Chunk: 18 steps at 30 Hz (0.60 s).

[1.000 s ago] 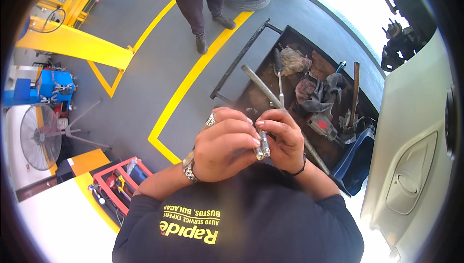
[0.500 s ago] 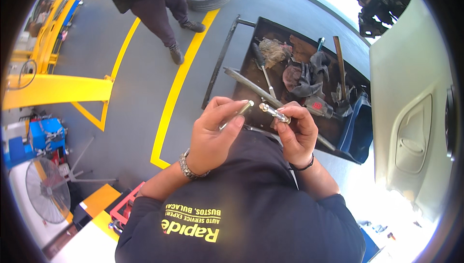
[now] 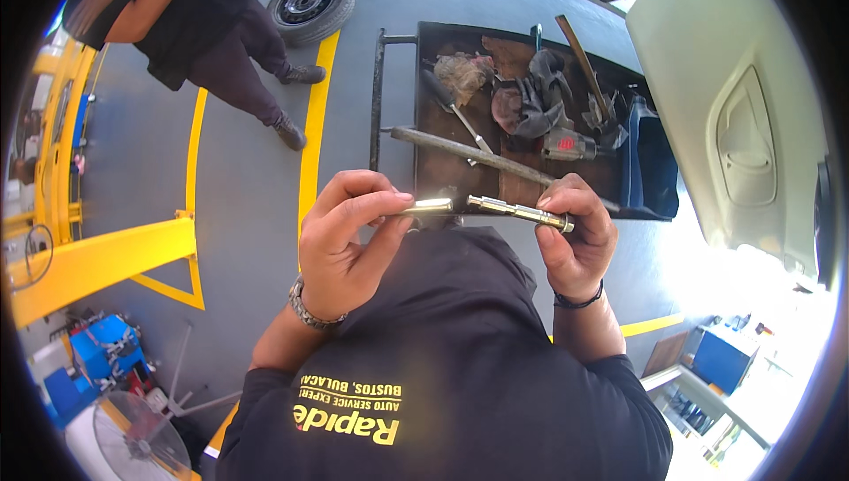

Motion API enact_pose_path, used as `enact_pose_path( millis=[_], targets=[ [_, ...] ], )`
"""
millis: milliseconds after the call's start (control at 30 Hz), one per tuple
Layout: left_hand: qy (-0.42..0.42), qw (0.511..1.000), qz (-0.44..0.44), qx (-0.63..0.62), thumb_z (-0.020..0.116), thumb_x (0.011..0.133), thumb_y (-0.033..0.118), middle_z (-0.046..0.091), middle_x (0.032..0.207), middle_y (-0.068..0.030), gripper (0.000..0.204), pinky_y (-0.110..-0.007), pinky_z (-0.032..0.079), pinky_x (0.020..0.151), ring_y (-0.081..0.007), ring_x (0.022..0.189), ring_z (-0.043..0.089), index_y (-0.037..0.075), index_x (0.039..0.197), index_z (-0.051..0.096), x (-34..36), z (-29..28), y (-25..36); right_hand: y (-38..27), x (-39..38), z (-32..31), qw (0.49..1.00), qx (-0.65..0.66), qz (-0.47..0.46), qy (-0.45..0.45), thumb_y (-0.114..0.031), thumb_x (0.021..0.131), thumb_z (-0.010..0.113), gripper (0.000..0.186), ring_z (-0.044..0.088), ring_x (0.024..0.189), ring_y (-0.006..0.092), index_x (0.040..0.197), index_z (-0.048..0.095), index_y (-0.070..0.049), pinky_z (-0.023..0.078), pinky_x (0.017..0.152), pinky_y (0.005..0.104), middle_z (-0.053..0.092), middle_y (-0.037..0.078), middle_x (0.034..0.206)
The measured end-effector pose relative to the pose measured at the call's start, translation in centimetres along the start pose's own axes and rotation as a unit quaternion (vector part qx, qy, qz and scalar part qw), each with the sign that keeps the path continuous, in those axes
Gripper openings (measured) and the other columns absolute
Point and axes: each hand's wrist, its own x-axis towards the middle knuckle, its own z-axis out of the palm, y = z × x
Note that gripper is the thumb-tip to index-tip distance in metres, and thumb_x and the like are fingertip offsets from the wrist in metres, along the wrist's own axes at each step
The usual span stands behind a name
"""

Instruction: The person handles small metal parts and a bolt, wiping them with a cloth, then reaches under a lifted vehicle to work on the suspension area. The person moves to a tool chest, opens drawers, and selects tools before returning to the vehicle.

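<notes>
Fingers point(image 3: 376, 207) on two metal pins point(image 3: 517, 210)

Yellow-and-white printed label point(image 3: 347, 410) on black shirt — lower centre

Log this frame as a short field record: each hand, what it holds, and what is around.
left hand: pinches a short shiny metal sleeve at the fingertips
right hand: grips a slim metal rod
pieces: end to end, a small gap between
tool cart: beyond the hands, holding rags and tools
wheel: flat on the floor
bystander: standing, upper left
</notes>
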Motion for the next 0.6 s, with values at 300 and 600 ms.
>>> enact_pose_path(
  millis=[300,600],
  targets=[
    [-0.057,0.997,0.033,0.038,0.075,0.079,-0.010,0.064,0.097,-0.0090,0.029,-0.027,0.052,0.066,-0.0175,0.077,0.064,0.003,0.105,0.073,0.5,-1.8,-0.4,-0.6,-0.5,1.5,0.998,-0.054,-0.026,-0.016,0.003,0.077,0.072,0.024,0.058,0.076,0.0164,0.101,0.066,0.001,0.044,0.067,0.0262,0.065,0.010,0.089],
    [-0.111,0.986,0.078,0.096,0.077,0.079,-0.007,0.065,0.094,-0.0063,0.025,-0.027,0.047,0.060,-0.0154,0.068,0.059,0.005,0.102,0.075,2.0,-2.9,-0.5,-1.3,0.1,1.2,0.994,-0.094,-0.019,-0.046,0.004,0.075,0.073,0.026,0.055,0.069,0.0151,0.101,0.069,0.001,0.042,0.062,0.0263,0.061,0.007,0.084]
  ],
)
